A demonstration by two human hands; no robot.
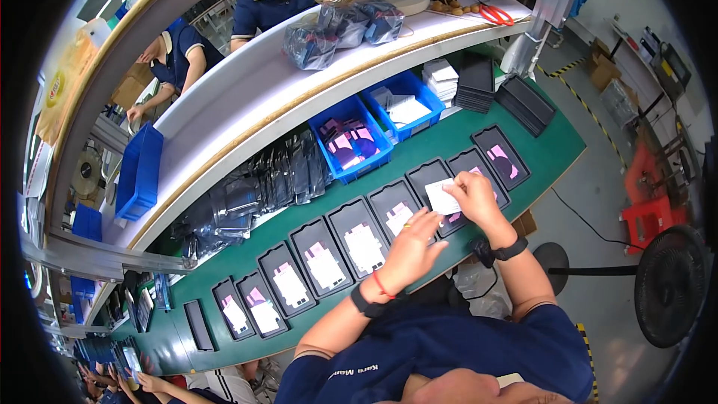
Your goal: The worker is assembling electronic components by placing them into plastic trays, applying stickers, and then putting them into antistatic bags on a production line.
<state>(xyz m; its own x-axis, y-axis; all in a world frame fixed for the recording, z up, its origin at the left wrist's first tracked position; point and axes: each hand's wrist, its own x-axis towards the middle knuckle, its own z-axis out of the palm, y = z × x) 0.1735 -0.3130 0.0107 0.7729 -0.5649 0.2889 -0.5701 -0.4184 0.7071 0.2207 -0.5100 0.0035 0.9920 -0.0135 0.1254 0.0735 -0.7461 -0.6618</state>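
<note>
My right hand (474, 196) pinches a thin white rectangular piece (438, 196) by its edge, above a black tray (425, 173) in the row. Close by on the left, my left hand (410, 253) has its fingers stretched out and apart, near the white piece's lower edge. Several shallow black trays run along the green table. Those to the left hold white pieces (363, 247) with pink parts. At the right end, one tray (489, 139) carries only dark and pink pieces (502, 161). What lies beneath my hands is partly hidden.
Behind the trays stand a blue bin (359, 170) of pink and dark pieces and another blue bin (419, 129) of white pieces. Stacked black trays (525, 106) sit at the far right. Dark plastic-wrapped pieces (277, 176) line the back. A raised shelf (247, 97) spans behind; co-workers are beyond it.
</note>
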